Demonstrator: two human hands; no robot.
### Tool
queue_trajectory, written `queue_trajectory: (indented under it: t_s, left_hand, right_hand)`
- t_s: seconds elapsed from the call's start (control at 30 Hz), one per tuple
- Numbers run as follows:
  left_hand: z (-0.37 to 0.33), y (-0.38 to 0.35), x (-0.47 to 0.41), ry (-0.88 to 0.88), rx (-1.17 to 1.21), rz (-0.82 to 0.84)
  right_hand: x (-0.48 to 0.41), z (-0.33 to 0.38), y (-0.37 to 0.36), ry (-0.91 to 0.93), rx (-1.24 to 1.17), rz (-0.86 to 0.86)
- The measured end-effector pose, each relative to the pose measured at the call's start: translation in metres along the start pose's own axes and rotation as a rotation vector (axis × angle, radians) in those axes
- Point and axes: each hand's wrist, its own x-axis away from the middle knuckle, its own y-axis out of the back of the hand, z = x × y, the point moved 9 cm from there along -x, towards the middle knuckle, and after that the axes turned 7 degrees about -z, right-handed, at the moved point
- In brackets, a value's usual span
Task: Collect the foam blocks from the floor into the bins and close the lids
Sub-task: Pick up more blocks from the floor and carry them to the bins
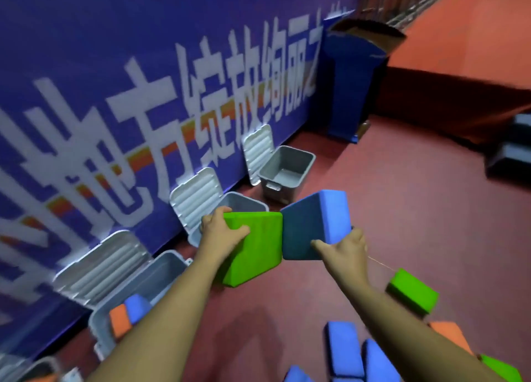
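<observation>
Centrally, the left hand grips a green foam block, fingers curled over its upper left corner and thumb pressed on the near face; the right hand grips a blue foam block at its lower right corner, thumb on the shaded face and fingers wrapped behind; both blocks are held off the red floor, edges touching, in front of the middle bin. Three grey bins stand in a row along the blue banner wall, each with its ribbed lid raised and leaning back against the wall: the far bin with its lid, the middle bin with its lid, and the near bin with its lid; the near bin contains an orange block and a small blue block. Loose blocks lie on the floor at lower right: a green block, two blue blocks side by side, an orange one, and another green one at the frame edge. A tall blue stand sits beyond the far bin.
</observation>
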Motion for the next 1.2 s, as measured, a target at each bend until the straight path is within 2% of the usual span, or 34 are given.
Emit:
queue_trajectory:
  t_s: [0.23, 0.4, 0.6, 0.73, 0.87, 1.0, 1.2]
  left_hand:
    - [0.183, 0.155, -0.017, 0.242, 0.036, -0.226]
    - [0.305, 0.259, -0.032, 0.387, 0.013, -0.412]
    - [0.425, 0.318, -0.065, 0.522, 0.019, -0.479]
    - [0.481, 0.319, -0.088, 0.59, 0.055, -0.497]
    - [0.53, 0.289, -0.122, 0.657, 0.092, -0.485]
    - [0.578, 0.236, -0.165, 0.687, 0.056, -0.464]
    - [0.675, 0.122, -0.228, 0.814, 0.029, -0.412]
  right_hand:
    - [0.102, 0.109, -0.165, 0.177, -0.011, 0.29]
    - [0.185, 0.179, -0.282, 0.275, -0.007, 0.426]
    - [0.261, 0.235, -0.396, 0.343, 0.012, 0.532]
    - [0.276, 0.249, -0.458, 0.379, 0.067, 0.586]
    - [0.27, 0.243, -0.524, 0.419, 0.126, 0.625]
    - [0.252, 0.211, -0.61, 0.461, 0.208, 0.689]
    - [0.215, 0.126, -0.756, 0.529, 0.342, 0.788]
